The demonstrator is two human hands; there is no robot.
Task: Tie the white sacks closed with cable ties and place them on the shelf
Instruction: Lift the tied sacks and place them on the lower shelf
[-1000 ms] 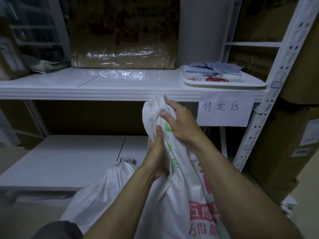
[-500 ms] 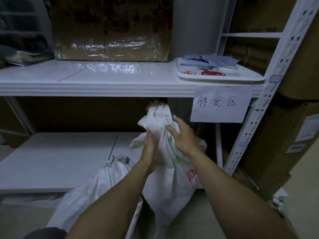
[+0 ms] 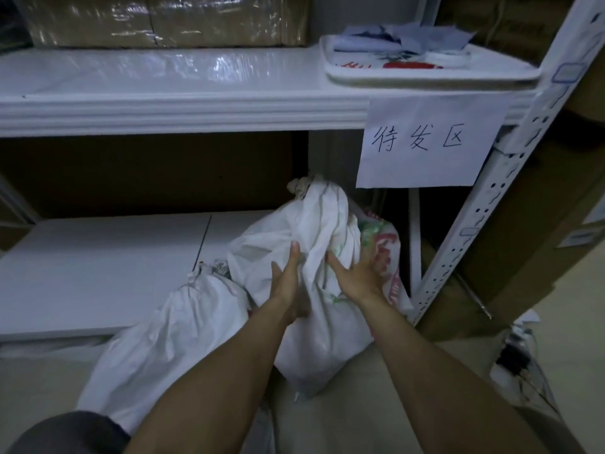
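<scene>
Between the hands, the white sack [image 3: 314, 221] is now lying lower, tipped onto the lower shelf [image 3: 98, 267] (half a second ago it was standing taller). The left hand [image 3: 288, 283] and right hand [image 3: 357, 280] are pressing it with straight fingers, no longer gripping its neck. Left of them a second sack [image 3: 170, 322] is leaning; to their right the shelf post [image 3: 481, 211] is seemingly crowding the sack.

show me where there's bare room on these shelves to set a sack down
Lower shelf: bare board left of the left sack, out to the left edge. Upper shelf: bare strip in front of the cardboard box, left of the tray. Crowded: lower right, where left hand and right hand press the right sack.
</scene>
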